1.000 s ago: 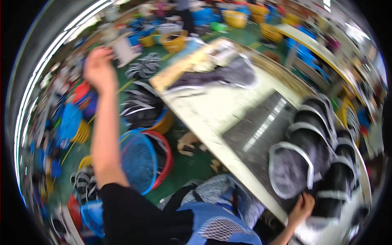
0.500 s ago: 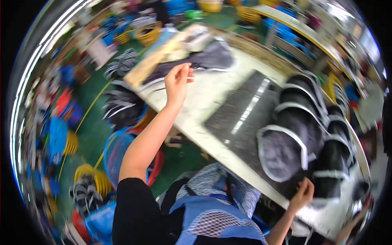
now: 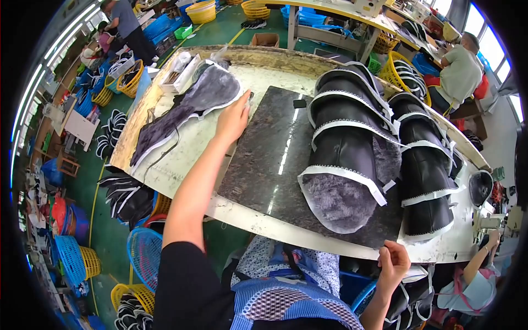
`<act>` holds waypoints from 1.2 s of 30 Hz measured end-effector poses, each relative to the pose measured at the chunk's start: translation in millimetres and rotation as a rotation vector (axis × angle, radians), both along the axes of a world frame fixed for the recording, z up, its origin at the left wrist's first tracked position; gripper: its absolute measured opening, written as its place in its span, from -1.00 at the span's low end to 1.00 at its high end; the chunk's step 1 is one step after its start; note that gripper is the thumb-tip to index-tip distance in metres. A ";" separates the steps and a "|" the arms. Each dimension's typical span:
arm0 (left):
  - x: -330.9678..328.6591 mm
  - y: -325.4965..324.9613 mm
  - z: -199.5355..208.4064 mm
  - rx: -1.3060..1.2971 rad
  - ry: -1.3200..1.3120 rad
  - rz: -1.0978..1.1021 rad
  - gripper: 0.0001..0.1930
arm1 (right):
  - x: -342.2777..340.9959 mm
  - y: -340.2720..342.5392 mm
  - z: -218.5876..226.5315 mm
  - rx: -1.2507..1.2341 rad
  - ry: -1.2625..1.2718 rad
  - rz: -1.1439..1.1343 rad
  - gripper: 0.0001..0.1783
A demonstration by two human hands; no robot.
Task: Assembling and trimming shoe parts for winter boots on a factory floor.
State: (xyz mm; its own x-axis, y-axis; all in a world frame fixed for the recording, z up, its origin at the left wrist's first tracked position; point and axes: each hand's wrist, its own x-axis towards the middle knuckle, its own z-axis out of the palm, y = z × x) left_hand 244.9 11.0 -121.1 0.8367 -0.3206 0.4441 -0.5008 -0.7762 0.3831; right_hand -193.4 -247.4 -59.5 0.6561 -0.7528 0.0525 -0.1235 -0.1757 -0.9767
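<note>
My left hand (image 3: 234, 120) reaches over the white worktable (image 3: 242, 212), fingers stretched out and close together, at the left edge of a dark marbled slab (image 3: 264, 148). A small dark thing (image 3: 251, 95) shows by its fingertips; whether they touch it I cannot tell. To its left lies a flat grey plush piece (image 3: 212, 88) with a white edge and a dark strap. My right hand (image 3: 393, 263) is at the table's near edge by the slab's corner, thumb and fingers pinched; anything in them is hidden. Before it, black, white-trimmed, plush-lined pieces (image 3: 344, 148) are nested in a row.
A second row of black pieces (image 3: 426, 170) stands to the right. A white box (image 3: 181, 74) sits at the table's far left. Blue basket (image 3: 146, 258) and yellow basket (image 3: 132, 297) are on the floor at left. Other people (image 3: 462, 71) work around the room.
The view has turned and sharpened. My left hand has gone from the plush piece rightward to the slab's edge, its curled fingers straightening. My right hand stays near the table edge, fingers still pinched.
</note>
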 end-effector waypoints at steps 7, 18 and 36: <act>-56.5 208.7 4.5 0.268 -0.515 0.722 -0.44 | 7.1 25.2 15.6 0.249 -0.001 0.295 -0.81; -74.4 261.2 77.1 -0.328 -0.368 0.297 -0.58 | 45.8 58.1 15.9 0.352 0.013 0.483 -0.87; -244.0 -32.4 27.4 -0.038 -0.081 -0.945 -0.81 | 59.9 57.3 19.7 0.364 -0.208 0.336 -0.89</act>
State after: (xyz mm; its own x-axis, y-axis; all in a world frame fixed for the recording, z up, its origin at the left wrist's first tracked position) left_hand 0.9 -21.4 -93.7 0.2044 -0.8333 0.5137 -0.9415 -0.0238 0.3361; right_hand -133.5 -190.1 -39.8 0.8676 -0.4970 -0.0176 0.0843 0.1820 -0.9797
